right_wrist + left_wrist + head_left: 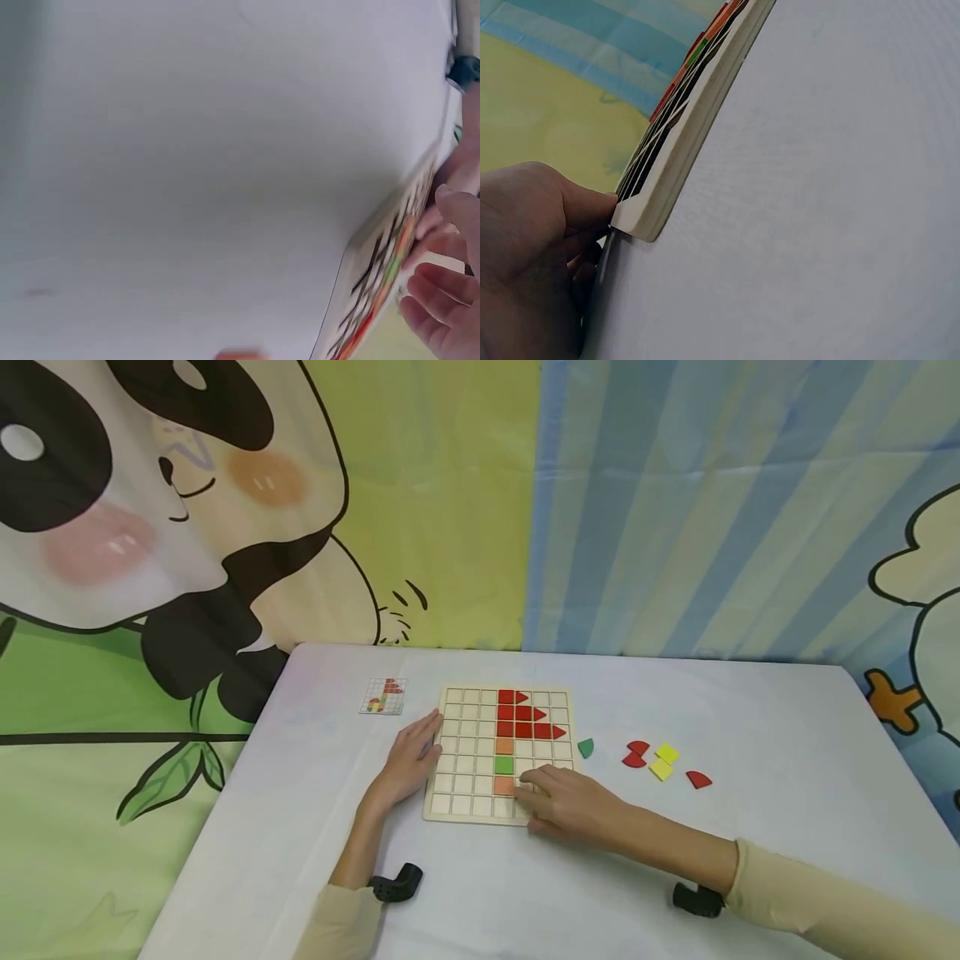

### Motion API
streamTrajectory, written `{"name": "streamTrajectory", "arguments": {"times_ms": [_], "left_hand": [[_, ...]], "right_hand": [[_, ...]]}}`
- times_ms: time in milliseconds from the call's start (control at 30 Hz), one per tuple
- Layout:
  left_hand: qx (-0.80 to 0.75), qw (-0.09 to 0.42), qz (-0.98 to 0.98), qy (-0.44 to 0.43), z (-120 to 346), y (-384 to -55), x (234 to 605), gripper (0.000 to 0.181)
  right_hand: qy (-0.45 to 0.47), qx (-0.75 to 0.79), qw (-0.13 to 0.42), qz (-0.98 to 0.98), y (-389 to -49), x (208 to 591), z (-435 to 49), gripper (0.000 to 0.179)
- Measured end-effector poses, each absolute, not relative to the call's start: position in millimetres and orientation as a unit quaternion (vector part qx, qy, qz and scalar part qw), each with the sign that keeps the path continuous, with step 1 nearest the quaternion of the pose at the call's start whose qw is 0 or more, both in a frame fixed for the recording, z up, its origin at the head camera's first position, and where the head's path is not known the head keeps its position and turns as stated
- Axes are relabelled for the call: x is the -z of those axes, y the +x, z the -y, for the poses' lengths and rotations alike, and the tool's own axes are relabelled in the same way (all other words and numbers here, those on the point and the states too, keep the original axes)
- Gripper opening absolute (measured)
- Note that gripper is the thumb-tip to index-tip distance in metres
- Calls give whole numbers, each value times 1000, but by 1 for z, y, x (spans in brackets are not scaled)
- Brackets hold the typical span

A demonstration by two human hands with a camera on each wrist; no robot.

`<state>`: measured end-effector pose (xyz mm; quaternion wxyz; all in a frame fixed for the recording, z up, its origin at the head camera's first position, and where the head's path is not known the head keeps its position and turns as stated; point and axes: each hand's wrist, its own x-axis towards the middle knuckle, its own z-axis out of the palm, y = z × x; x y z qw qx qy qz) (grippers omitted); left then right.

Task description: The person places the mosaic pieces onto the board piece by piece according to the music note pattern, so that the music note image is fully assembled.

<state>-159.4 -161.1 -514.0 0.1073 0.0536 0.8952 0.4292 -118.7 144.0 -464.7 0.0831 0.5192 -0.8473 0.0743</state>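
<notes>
In the head view, a grid board point(465, 746) lies on the white table point(480, 893) between the person's hands. Three rows of red pieces point(523, 713) fill part of its upper right, and below them run an orange square point(504, 746), a green square point(504, 765) and a second orange square point(503, 786). The pattern looks partly built: the small picture card point(384, 697) shows more colour low down, while one green piece point(586, 748), three loose red pieces point(637, 748) and two yellow squares point(667, 753) lie off the board to the right. The left hand point(408, 756) rests along the left edge; the right hand point(573, 806) is over the lower right, fingertips just beside the lower orange square.

The left wrist view shows the thumb against the board's corner.

In the right wrist view, the right hand's fingers are loosely bent and spread, with nothing visible between them; contact cannot be told.
</notes>
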Motion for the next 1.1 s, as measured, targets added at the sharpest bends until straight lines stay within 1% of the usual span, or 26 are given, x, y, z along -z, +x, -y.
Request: {"name": "streamTrajectory", "arguments": {"times_ms": [100, 167, 333, 467, 767, 867, 1033, 1100], "left_hand": [[-425, 106, -897, 55, 161, -159, 513, 58], [-423, 106, -898, 55, 161, -159, 512, 58], [-424, 106, -898, 50, 161, -159, 509, 58], [-426, 107, -897, 49, 161, -158, 509, 58], [-423, 107, -899, 46, 160, -158, 510, 58], [-423, 107, -899, 44, 161, -158, 511, 58], [-426, 108, -897, 43, 160, -159, 511, 58], [-425, 108, -897, 43, 159, -159, 511, 58]], "right_hand": [[475, -91, 58, 873, -114, 458, -166, 49], [441, -105, 53, 890, -113, 455, -183, 51], [374, -130, 91, 913, -119, 454, -222, 56], [351, -136, 119, 919, -122, 453, -245, 58], [305, -153, 106, 934, -122, 447, -274, 60], [289, -167, 89, 938, -124, 449, -279, 56], [252, -179, 12, 951, -126, 455, -278, 49], [248, -171, -8, 953, -127, 458, -275, 45]]}}
